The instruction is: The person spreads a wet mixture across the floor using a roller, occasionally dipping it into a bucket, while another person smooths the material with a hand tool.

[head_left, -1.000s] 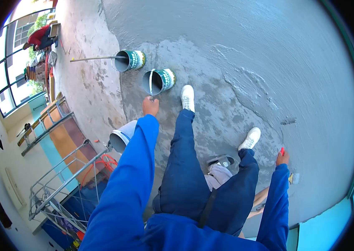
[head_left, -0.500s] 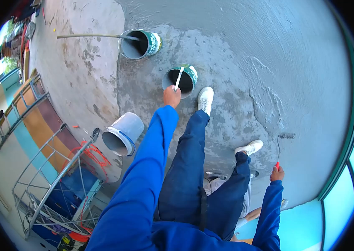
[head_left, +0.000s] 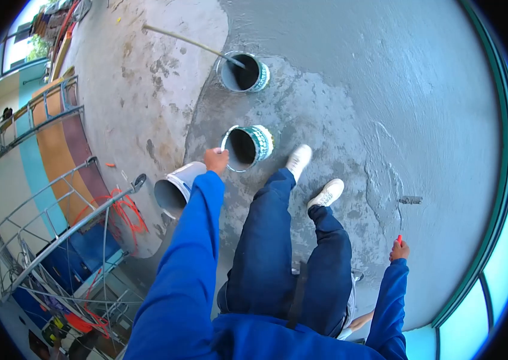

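My left hand (head_left: 217, 161) is closed at the near side of a green-and-white bucket (head_left: 260, 143), gripping its pale handle. The bucket tilts so its dark inside shows. Close below that hand a white bucket (head_left: 185, 174) lies tilted, its mouth to the left. Off to the right, my right hand (head_left: 399, 250) is wrapped round the red grip of a paint roller (head_left: 410, 200). The roller's grey-coated head rests on the wet grey floor coating (head_left: 440, 144).
Another green-and-white bucket (head_left: 262, 75) with a long stick (head_left: 188, 41) stands farther ahead. Metal scaffold frames (head_left: 56, 246) and an orange cable (head_left: 127, 216) lie left. A green-framed glass wall (head_left: 497, 198) runs along the right. Behind my legs, another person's arm (head_left: 361, 321) shows.
My left hand has moved left and nearer to me, with the held bucket shifted the same way. My right foot has stepped forward and left. The roller stays near the same spot.
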